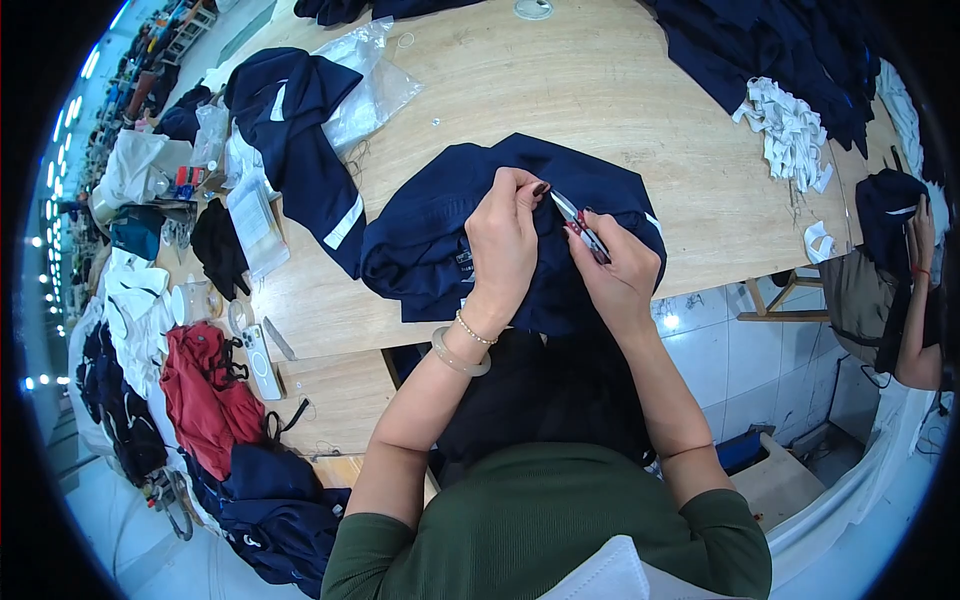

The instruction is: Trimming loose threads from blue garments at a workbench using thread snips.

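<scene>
A navy garment (pixel 420 215) lies bunched on the wooden table (pixel 600 90) before me, its collar and inner label towards the left. My left hand (pixel 503 235) is closed in a pinch above the middle of it. Whether thread or a fold of cloth is between the fingertips, I cannot make out. In my right hand (pixel 625 270) is a pair of thread snips (pixel 580 226) with red and silver parts. The blades point up and left, close to the left fingertips. A bracelet and a bangle circle my left wrist.
Another navy garment (pixel 300 150) lies left beside clear plastic bags (pixel 375 90). A phone (pixel 262 362) and red cloth bag (pixel 208 400) sit nearer left. White strips (pixel 785 125) and navy clothes (pixel 770 45) are far right. Another person's arm (pixel 918 320) shows at right.
</scene>
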Demonstrator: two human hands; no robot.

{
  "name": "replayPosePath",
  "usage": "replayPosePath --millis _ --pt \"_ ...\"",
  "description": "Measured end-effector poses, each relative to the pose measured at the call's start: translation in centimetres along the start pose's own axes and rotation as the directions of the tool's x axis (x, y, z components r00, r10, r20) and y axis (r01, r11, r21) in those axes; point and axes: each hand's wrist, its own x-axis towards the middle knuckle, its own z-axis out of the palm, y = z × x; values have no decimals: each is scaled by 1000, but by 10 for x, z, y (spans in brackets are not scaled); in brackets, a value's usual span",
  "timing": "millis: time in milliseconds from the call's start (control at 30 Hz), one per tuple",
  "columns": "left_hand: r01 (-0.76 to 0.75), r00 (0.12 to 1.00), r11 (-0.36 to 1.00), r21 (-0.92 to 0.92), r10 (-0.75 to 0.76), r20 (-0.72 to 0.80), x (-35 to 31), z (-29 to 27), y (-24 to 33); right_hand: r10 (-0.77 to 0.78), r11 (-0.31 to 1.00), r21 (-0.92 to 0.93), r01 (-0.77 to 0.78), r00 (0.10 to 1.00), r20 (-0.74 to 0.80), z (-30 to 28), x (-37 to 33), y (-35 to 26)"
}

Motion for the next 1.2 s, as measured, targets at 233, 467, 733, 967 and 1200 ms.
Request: replayPosePath --millis 233,467,733,967,1200 --pt "20 1000 998 -57 -21 -16 -1 -1 3 106 992 71 -106 994 10 -5 2 -2" --pt "-266 927 963 -44 268 262 -32 -16 35 450 852 423 -309 845 -289 -69 25 41" --pt "-304 932 950 70 282 226 -26 36 42 509 803 488 -342 820 -263 -86 13 50" --pt "-391 910 920 -6 388 145 -22 46 26 553 722 541 -432 830 -76 -89 0 41" --pt "-95 971 976 -197 135 199 -32 41 22 575 91 671 -736 589 568 -93 -13 29"
